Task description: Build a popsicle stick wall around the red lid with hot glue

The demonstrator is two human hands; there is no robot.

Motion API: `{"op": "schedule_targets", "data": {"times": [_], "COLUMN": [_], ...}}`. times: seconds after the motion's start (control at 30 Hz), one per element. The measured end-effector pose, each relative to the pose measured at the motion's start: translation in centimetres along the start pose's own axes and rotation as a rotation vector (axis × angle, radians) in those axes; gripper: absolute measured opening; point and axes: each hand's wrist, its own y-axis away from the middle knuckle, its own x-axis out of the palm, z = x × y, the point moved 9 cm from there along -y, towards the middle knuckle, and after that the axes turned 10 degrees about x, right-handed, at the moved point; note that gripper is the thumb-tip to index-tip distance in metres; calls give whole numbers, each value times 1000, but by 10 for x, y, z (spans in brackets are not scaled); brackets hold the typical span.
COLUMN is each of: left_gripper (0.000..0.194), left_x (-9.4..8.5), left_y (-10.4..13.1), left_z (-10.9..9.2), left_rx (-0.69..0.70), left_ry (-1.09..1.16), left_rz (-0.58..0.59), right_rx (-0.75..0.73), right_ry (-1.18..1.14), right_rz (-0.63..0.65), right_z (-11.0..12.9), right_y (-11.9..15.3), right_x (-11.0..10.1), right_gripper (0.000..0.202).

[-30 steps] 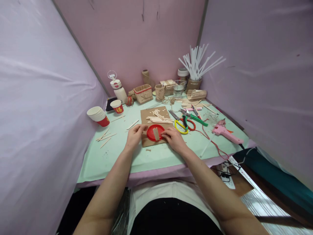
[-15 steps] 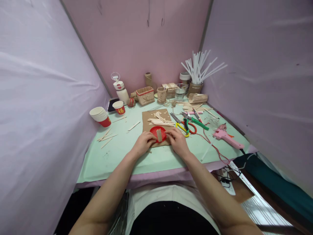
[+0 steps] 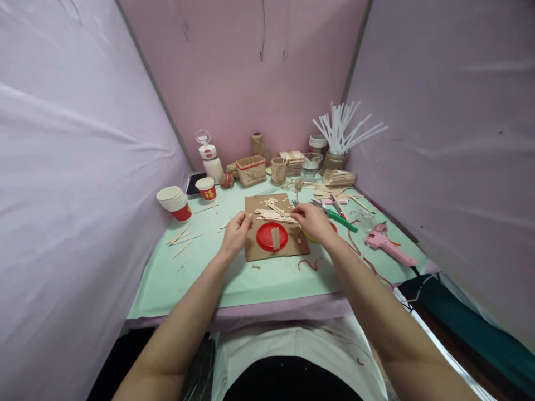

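A red round lid [image 3: 267, 238] lies on a brown cardboard sheet [image 3: 292, 248] with a short wooden piece [image 3: 275, 238] standing on it. Behind it on the cardboard is a pile of flat wooden sticks [image 3: 273, 214]. My right hand [image 3: 314, 223] is at the right end of that pile, its fingertips pinched on a stick. My left hand [image 3: 235, 234] rests with curled fingers at the cardboard's left edge and shows nothing in it. Neither hand touches the lid.
Scissors and green-handled pliers [image 3: 340, 218] lie right of my right hand, with a pink glue gun [image 3: 388, 246] and red cord [image 3: 308, 263] nearby. Red paper cups [image 3: 173, 200], loose sticks [image 3: 181, 238], a white bottle [image 3: 211, 161], baskets [image 3: 251, 170] and a jar of white straws [image 3: 338, 133] line the left and back.
Both hands have left the red lid. The right hand moved back to the stick pile, the left moved to the cardboard's left edge. The view shifted, and the lid with its wooden piece stays put.
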Motion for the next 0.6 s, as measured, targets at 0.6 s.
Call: {"op": "schedule_targets", "data": {"times": [0.6], "left_gripper": [48], "left_x": [8], "left_y": [3], "left_z": [18], "left_rx": [-93], "left_ry": [82], "left_rz": [7], "right_rx": [43], "right_ry": [554], "right_rz": [218], "right_z": [19], "right_y": [-43], "right_x": [70], "right_gripper": [34]}}
